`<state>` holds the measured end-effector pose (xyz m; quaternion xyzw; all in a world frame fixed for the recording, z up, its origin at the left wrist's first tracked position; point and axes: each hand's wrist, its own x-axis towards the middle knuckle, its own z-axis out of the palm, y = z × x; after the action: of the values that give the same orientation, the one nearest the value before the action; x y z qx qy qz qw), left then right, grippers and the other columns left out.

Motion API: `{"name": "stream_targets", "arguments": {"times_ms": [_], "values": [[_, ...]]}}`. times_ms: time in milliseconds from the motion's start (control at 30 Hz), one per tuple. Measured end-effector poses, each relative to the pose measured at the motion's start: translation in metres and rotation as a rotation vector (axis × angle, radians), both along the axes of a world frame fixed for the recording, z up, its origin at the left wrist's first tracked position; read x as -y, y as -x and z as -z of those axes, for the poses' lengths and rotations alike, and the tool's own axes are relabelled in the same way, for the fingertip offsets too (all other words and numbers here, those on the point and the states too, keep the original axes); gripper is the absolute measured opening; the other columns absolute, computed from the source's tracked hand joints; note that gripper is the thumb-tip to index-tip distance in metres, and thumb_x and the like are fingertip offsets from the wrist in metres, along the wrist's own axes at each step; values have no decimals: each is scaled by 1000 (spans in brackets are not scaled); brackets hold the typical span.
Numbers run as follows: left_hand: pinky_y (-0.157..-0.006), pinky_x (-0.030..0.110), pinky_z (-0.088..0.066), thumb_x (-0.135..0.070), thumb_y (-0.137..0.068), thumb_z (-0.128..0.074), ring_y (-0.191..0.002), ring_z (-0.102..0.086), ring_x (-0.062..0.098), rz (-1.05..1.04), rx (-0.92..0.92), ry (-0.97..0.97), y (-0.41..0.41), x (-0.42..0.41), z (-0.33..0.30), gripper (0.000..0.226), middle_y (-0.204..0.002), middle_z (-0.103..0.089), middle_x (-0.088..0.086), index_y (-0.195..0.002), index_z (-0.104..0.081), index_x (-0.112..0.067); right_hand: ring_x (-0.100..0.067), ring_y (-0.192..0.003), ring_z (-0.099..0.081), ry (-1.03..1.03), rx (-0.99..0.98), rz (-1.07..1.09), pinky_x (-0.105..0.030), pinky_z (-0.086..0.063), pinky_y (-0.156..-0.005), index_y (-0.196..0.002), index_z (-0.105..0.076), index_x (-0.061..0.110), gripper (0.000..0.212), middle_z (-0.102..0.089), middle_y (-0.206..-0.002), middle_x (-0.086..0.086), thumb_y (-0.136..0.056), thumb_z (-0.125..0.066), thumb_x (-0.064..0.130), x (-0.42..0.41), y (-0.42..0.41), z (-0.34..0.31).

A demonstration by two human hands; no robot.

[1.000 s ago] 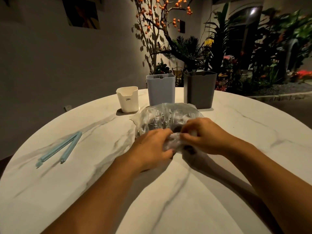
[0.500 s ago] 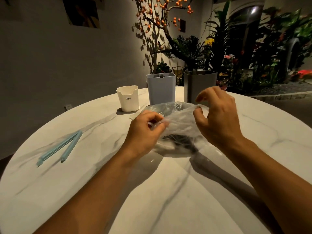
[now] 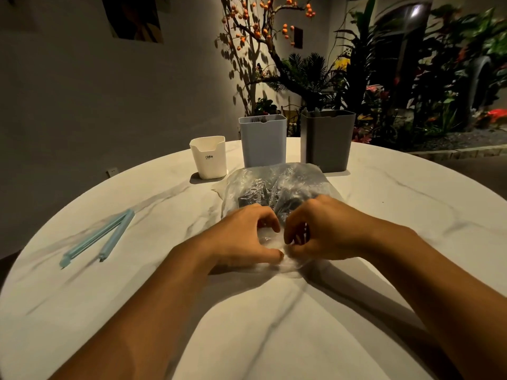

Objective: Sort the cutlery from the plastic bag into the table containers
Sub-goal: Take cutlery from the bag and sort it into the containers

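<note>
Marble-veined white worktop (image 3: pixel 274 338) fills the near view, with both forearms reaching toward twelve o'clock. At its centre the left hand (image 3: pixel 241 237) and the right hand (image 3: pixel 326 231) meet at the near edge of the plastic bag (image 3: pixel 279 182), each with fingers curled and pinching the crumpled clear film at what looks like the mouth. The bag lies flat on the worktop, and dark shapes inside, presumably the cutlery, remain bundled in it; single pieces cannot be told apart through the wrinkled plastic. At about nine o'clock, well apart from the bag, lies a pale blue clip (image 3: pixel 101 237), sprung open. Beyond the bag, at eleven o'clock, stands a small white cup (image 3: pixel 208 157); at twelve a taller pale blue container (image 3: pixel 263 141), and just right of it, at one o'clock, a dark grey container (image 3: pixel 326 141). A few tips seem to show above the rims of the two tall ones, too small to identify. By my judgement the sorting is in its opening step: the bag must be spread open, and nearly all the cutlery is left to move.
</note>
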<state>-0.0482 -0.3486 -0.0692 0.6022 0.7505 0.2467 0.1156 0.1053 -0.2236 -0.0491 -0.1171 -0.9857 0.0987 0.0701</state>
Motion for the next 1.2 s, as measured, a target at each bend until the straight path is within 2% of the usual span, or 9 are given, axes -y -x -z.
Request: {"name": "stream_targets", "arguments": {"times_ms": [133, 300, 400, 500, 567, 667, 800, 1000, 1200], "values": [[-80, 35, -56, -26, -86, -73, -84, -61, 6, -147, -33, -225, 3, -5, -1, 9, -87, -63, -13, -84, -65, -30, -5, -81, -61, -52, -83, -7, -25, -58, -71, -93, -62, 29, 24, -64, -92, 14, -79, -80, 35, 5, -2, -4], [-83, 29, -57, -24, -96, -61, -87, -61, 12, -514, 166, -761, -10, -8, -16, 8, -95, -62, -7, -102, -57, -22, -8, -94, -64, -25, -91, -72, -27, -59, -82, -112, -66, 31, 34, -66, -110, 10, -80, -80, 30, 11, 7, 1], [-77, 27, -55, -13, -92, -65, -89, -59, 18, -419, -353, -1053, -14, -4, -21, 16, -101, -62, 5, -106, -58, -12, -18, -126, -46, -266, -283, 21, -38, -43, -107, -135, -52, 30, 70, -53, -136, 5, -72, -81, 45, -5, 6, 1], [-77, 28, -54, -8, -90, -66, -86, -61, 22, 42, -695, -863, -20, -12, -14, 13, -98, -66, 9, -103, -66, -8, -29, -141, -22, -362, -322, 199, -49, -18, -119, -144, -35, 30, 99, -34, -150, -3, -62, -80, 61, -20, -4, -4], [-80, 37, -58, -13, -89, -68, -94, -62, 24, 69, -734, -609, -21, -18, -6, 20, -106, -68, 6, -109, -67, -12, -31, -143, -19, -352, -278, 201, -50, -15, -120, -147, -26, 31, 105, -30, -153, -4, -62, -78, 65, -21, -7, -2], [-95, 40, -52, -25, -91, -67, -115, -57, 23, -230, -526, -476, -4, -15, 1, 44, -129, -60, 0, -133, -54, -22, -27, -140, -31, -356, -216, 81, -44, -31, -114, -145, -36, 34, 92, -35, -152, 0, -68, -82, 53, -16, -5, 0], [-85, 43, -58, -44, -86, -70, -107, -64, 23, -469, -340, -584, 21, -5, -3, 58, -132, -60, -2, -135, -45, -27, -23, -143, -32, -387, -191, 69, -41, -40, -109, -146, -40, 33, 90, -33, -156, 3, -69, -82, 52, -25, -10, -8], [-102, 30, -42, -24, -73, -85, -128, -43, 12, -242, -130, -440, 23, -15, 1, 88, -145, -41, -11, -144, -32, -31, -28, -150, -6, -509, -30, 262, -40, -4, -121, -156, 4, 29, 123, -10, -163, -2, -69, -75, 66, -40, -15, -8], [-90, 16, -37, -35, -71, -87, -115, -43, 2, -187, 45, -127, 34, -6, 1, 91, -131, -44, -20, -146, -34, -37, -20, -139, -32, 354, -19, 123, -37, -38, -111, -155, -15, 31, 106, -28, -154, 3, -74, -84, 25, -59, -1, 8]]}}
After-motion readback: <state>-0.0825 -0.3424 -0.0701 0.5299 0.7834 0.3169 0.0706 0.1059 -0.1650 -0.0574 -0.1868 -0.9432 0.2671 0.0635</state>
